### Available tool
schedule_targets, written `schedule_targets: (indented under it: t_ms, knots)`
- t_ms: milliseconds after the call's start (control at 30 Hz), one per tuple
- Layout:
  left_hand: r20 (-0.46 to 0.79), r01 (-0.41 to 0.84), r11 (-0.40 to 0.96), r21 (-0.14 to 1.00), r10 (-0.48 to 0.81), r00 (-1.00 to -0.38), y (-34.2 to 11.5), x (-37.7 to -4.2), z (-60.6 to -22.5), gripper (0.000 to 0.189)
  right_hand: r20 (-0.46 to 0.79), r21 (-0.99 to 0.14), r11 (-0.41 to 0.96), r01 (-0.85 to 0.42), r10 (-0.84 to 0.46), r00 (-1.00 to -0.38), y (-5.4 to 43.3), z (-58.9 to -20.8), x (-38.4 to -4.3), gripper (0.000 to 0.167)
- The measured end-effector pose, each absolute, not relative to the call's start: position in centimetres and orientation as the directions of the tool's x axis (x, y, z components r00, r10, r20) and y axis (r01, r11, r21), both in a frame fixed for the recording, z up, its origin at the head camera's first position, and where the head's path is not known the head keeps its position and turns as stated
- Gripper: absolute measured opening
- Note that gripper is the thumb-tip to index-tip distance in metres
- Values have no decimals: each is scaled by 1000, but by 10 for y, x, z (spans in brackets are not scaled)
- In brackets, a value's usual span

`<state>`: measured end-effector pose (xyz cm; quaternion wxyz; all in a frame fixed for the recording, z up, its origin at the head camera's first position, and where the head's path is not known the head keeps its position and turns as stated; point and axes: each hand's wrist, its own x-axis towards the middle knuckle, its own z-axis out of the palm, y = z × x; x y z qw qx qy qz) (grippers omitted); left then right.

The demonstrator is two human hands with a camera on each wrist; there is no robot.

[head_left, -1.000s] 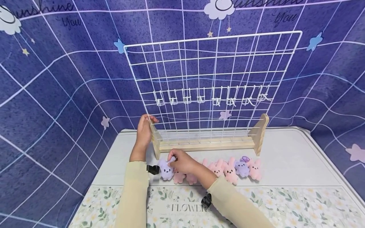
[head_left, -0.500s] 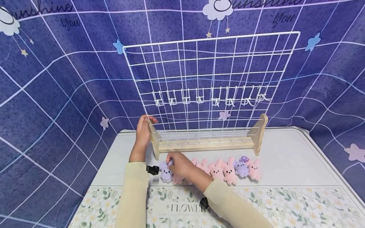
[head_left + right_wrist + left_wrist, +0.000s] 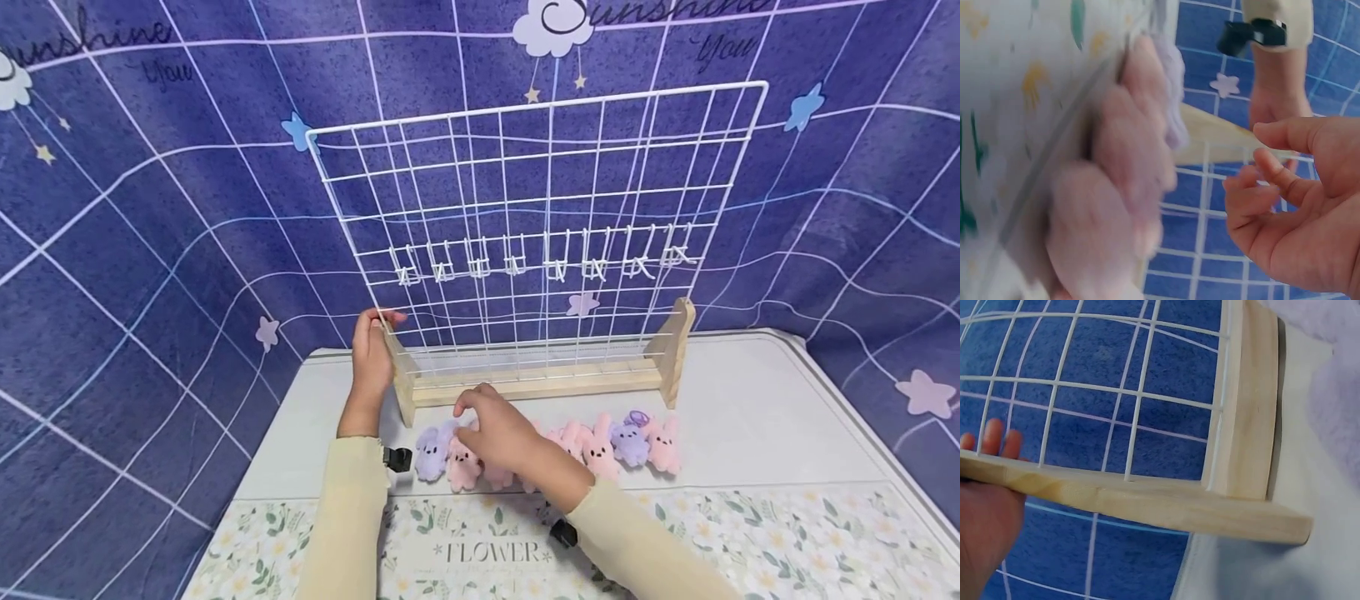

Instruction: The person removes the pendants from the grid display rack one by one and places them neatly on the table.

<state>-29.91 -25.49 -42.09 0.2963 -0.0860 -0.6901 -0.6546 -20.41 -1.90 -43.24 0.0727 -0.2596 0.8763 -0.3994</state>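
Note:
My left hand (image 3: pixel 372 358) grips the wooden side piece (image 3: pixel 402 379) of a white wire grid rack; in the left wrist view its fingertips (image 3: pixel 1011 445) show past the wood (image 3: pixel 1147 509). My right hand (image 3: pixel 501 433) hovers over the left part of a row of small plush bunnies, thumb and fingers apart, holding nothing. A lilac plush bunny (image 3: pixel 431 456) lies at the row's left end, with a pink plush bunny (image 3: pixel 464 468) beside it. More pink bunnies lie partly under my hand. In the right wrist view the pink bunnies (image 3: pixel 1135 150) are blurred, apart from my fingers.
Several white hooks (image 3: pixel 555 270) hang in a line across the grid. Farther right lie another lilac bunny (image 3: pixel 630 446) with a purple loop (image 3: pixel 638 418) and a pink bunny (image 3: pixel 664 450). The mat (image 3: pixel 750 542) has a floral front; a blue curtain (image 3: pixel 187 333) stands behind.
My right hand has let go of the lilac bunny's top and moved right, its fingers spreading. The lilac bunny now leans slightly. My left hand keeps its hold; the head view has shifted a little.

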Motion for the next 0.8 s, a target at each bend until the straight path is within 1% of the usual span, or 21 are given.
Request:
schedule_targets:
  t_ms: [67,133,233,300,400,467,533,600,700,800]
  knots:
    - [516,489,166,857,-261,-816,-257,-298,-418,34,104,-727,550,-411,-503,-858,-11,-425,-202,21]
    - [493,451,211,867,-246,-834,-259,-296,-414,35,134,-720,551,-421,-485,-864,-2,-418,-200,20]
    - [443,361,324,874,-230,-866,-262,-291,-406,37,169,-702,568,-429,-453,-875,11,-408,-198,19]
    - [411,292,420,859,-228,-883,-263,-286,-401,39,181,-697,574,-429,-438,-881,21,-402,-196,19]
    - [344,166,586,793,-205,-916,-262,-275,-390,42,192,-678,597,-428,-419,-888,38,-396,-195,19]
    - [270,95,671,736,-162,-949,-259,-267,-381,44,207,-661,615,-430,-401,-892,50,-392,-194,19]
    - [178,44,735,676,-105,-978,-255,-257,-372,53,221,-641,635,-431,-384,-896,60,-390,-192,20]
    - [88,-2,786,619,-72,-994,-251,-246,-365,66,240,-619,652,-437,-372,-896,69,-388,-190,22]
    - [14,-45,843,536,-63,-998,-246,-228,-358,82,275,-589,667,-457,-366,-889,80,-386,-186,34]
    - [13,-67,886,460,-82,-997,-239,-211,-353,87,294,-546,698,-463,-359,-886,91,-385,-182,52]
